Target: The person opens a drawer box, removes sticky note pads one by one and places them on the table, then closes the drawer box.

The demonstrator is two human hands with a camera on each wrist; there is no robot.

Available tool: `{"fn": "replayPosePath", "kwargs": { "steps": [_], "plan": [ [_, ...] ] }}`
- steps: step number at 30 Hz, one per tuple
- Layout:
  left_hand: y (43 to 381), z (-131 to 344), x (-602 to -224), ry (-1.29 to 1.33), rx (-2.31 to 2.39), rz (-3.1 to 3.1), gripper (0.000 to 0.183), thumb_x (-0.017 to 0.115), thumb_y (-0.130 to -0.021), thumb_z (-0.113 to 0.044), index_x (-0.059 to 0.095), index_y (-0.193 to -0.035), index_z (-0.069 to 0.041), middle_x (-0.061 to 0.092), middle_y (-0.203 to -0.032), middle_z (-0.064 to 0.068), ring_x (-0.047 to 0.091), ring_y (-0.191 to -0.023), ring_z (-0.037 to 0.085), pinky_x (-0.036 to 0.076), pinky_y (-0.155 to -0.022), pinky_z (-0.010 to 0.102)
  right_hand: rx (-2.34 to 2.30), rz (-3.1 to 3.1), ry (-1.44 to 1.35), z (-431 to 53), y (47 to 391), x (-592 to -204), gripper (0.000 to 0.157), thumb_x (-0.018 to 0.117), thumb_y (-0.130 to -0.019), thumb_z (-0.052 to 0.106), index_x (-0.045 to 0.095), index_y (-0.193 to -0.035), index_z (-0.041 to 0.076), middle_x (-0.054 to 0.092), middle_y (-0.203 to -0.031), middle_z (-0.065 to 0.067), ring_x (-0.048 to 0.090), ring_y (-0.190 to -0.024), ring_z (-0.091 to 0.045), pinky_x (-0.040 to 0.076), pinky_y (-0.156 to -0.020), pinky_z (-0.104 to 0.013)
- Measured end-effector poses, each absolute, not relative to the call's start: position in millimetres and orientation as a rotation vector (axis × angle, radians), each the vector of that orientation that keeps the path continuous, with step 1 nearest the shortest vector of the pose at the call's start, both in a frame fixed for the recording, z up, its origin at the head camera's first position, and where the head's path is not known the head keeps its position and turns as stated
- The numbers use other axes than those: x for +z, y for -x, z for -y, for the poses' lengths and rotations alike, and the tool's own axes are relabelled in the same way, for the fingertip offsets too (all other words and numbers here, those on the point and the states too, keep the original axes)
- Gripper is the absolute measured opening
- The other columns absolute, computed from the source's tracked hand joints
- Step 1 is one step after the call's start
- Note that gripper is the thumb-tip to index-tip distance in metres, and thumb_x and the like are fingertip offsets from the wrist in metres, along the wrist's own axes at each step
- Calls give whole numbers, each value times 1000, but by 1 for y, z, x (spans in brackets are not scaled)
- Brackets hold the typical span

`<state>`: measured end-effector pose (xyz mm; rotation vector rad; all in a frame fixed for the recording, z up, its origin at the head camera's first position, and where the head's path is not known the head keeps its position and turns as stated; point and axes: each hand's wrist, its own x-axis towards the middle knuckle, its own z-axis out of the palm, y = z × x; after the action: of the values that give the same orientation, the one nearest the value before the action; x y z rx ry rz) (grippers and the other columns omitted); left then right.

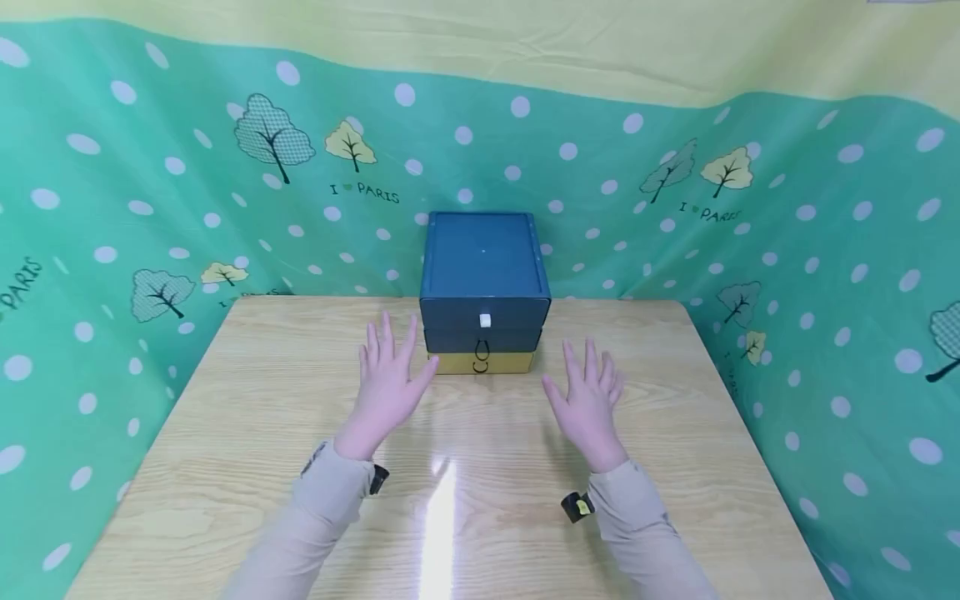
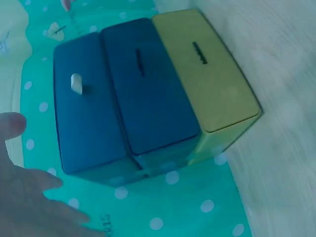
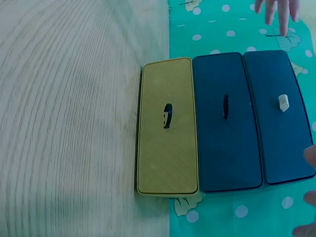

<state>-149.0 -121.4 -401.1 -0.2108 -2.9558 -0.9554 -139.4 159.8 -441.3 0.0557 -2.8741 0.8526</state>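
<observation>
Nearest are two pale sleeves (image 1: pixel 315 508), angling in from the lower edge of the head view, with a small black device (image 1: pixel 577 507) at each wrist. Beyond the cuffs, the left hand (image 1: pixel 384 390) and the right hand (image 1: pixel 588 408) reach out over the wood-grained tabletop (image 1: pixel 300 367), fingers spread and thumbs held apart. A streak of glare lies between the forearms.

Past the fingertips, at the middle of the far edge, stands a three-drawer box (image 1: pixel 483 250), between and slightly beyond the hands. Its top drawer (image 1: pixel 450 317) is blue with a white knob (image 1: pixel 485 320); the blue middle drawer (image 3: pixel 237 148) and yellow bottom drawer (image 3: pixel 163 158) each have a black loop handle (image 3: pixel 226 106). All three look closed.

Behind hangs a green dotted cloth (image 1: pixel 480 187) printed with trees and "PARIS", cream along its top.
</observation>
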Motion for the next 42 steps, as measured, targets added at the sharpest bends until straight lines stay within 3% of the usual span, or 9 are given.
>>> {"fn": "replayPosePath", "kwargs": {
  "steps": [6,8,12,16,24,30,37,42],
  "plan": [
    [177,136,-383,169,-1451,3015,70,35,-100,-47,6,-153,-11,-1,-158,18,0,-145,39,8,-116,60,1151,2711,-104,-160,143,-442,61,52,-97,28,28,-148,5,15,-156,-21,13,-140,-44,18,-111,-65],
    [188,136,-378,111,-1659,2975,70,34,-101,-45,2,-153,-11,5,-159,16,7,-145,36,10,-117,56,1209,2672,-118,-160,144,-442,59,52,-97,24,30,-147,3,21,-154,-21,18,-140,-42,23,-110,-62],
    [208,131,-369,-54,-1955,2875,74,34,-100,-47,-4,-153,-14,3,-160,13,12,-145,34,15,-118,51,1327,2607,-123,-158,145,-441,53,53,-97,20,36,-144,2,31,-150,-20,31,-135,-39,30,-109,-57],
    [226,125,-362,-96,-2050,2818,70,35,-101,-43,1,-153,-10,6,-160,13,16,-145,32,20,-118,45,1585,2539,-73,-155,148,-442,48,51,-98,18,39,-142,2,39,-145,-20,43,-126,-39,37,-105,-55],
    [254,125,-366,-138,-2162,2767,66,34,-103,-35,3,-153,-5,7,-159,14,15,-145,34,24,-117,47,2230,2379,114,-147,152,-449,46,41,-101,20,36,-140,-4,40,-141,-26,40,-130,-39,34,-111,-49],
    [264,124,-363,-112,-2084,2866,68,40,-102,-33,4,-153,-6,7,-159,14,17,-145,31,34,-111,48,2504,2211,175,-145,151,-457,43,31,-102,16,32,-141,-4,37,-141,-32,38,-130,-43,31,-112,-51],
    [267,132,-353,-91,-2061,2892,65,42,-102,-27,6,-153,-8,6,-159,16,25,-142,33,43,-104,49,2720,2072,214,-143,157,-462,46,25,-103,16,26,-144,-6,35,-142,-33,47,-124,-33,32,-112,-48],
    [268,133,-355,-34,-2052,2917,66,42,-102,-27,5,-153,-8,6,-158,16,25,-141,34,44,-102,48,3057,1821,215,-144,164,-453,51,19,-105,24,16,-146,-5,20,-149,-33,29,-137,-39,25,-116,-49]
  ]
}}
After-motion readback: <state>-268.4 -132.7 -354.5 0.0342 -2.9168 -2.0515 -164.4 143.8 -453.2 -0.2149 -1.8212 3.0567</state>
